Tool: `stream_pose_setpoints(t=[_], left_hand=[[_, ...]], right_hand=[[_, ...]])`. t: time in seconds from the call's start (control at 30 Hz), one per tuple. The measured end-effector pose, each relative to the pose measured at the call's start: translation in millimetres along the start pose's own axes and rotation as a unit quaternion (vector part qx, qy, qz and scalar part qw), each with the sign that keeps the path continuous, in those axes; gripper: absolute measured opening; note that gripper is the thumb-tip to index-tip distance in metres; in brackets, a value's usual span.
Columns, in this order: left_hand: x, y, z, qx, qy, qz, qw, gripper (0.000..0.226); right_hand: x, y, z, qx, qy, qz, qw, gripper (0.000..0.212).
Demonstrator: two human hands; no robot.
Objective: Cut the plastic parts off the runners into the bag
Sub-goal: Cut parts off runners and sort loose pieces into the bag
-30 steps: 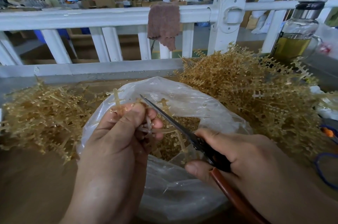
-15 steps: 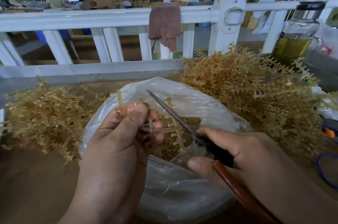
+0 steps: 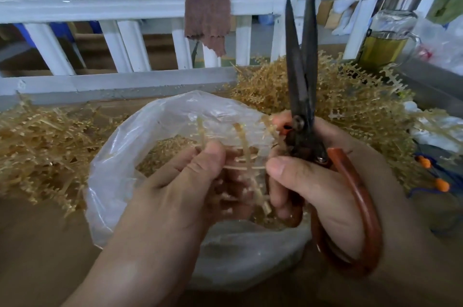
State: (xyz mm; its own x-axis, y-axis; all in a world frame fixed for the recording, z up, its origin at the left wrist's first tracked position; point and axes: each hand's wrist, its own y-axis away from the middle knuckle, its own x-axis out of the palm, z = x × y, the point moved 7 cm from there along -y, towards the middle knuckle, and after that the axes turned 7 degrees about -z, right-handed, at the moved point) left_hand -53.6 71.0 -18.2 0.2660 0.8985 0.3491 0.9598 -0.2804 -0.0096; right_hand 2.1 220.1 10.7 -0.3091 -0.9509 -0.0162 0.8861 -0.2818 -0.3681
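From the head camera we look down on our two hands over the clear plastic bag (image 3: 117,156), which sits open on the brown table (image 3: 30,244). Our left hand (image 3: 180,189) pinches a pale, branched runner (image 3: 246,154) between thumb and curled fingers and holds it above the mouth of the bag. Our right hand (image 3: 325,181) is wrapped round the scissors (image 3: 300,81), fingers through the red-brown handle loop, thumb laid across towards the runner. The dark blades point straight up and stand slightly apart at the tips, clear of the runner; the pivot sits just beside the runner's right end. We cannot tell whether the right fingers also touch the runner.

Inside the bag we see a heap of small amber cut parts (image 3: 162,154). A pile of runners (image 3: 45,146) lies on the table left of the bag, and a taller pile (image 3: 350,106) rises behind it on the right.

Behind the table runs a white railing (image 3: 125,6) with a brown cloth (image 3: 206,21) draped over its top bar. A glass bottle (image 3: 390,31) with yellowish liquid stands at the far right, and a blue cord with orange beads (image 3: 441,184) lies near the right edge
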Motion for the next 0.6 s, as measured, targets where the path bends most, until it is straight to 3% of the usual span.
stream_pose_setpoints(t=[0.27,0.4,0.5,0.6], left_hand=[[-5,-2,-8,-0.019,-0.034,0.056,0.998,0.039],[-5,-2,-10,-0.022,-0.029,0.072,0.997,0.063],[-5,-2,-13,-0.034,0.022,0.065,0.997,0.049],[-11,-7,-16,-0.042,0.087,0.002,0.995,0.016]], right_hand=[[-17,-10,1,0.016,-0.029,-0.043,0.998,0.037],[-17,-10,4,0.019,-0.007,-0.045,0.999,0.038],[-20,-12,4,0.02,0.059,-0.043,0.997,0.041],[-24,-15,8,0.011,0.079,-0.06,0.995,0.045]])
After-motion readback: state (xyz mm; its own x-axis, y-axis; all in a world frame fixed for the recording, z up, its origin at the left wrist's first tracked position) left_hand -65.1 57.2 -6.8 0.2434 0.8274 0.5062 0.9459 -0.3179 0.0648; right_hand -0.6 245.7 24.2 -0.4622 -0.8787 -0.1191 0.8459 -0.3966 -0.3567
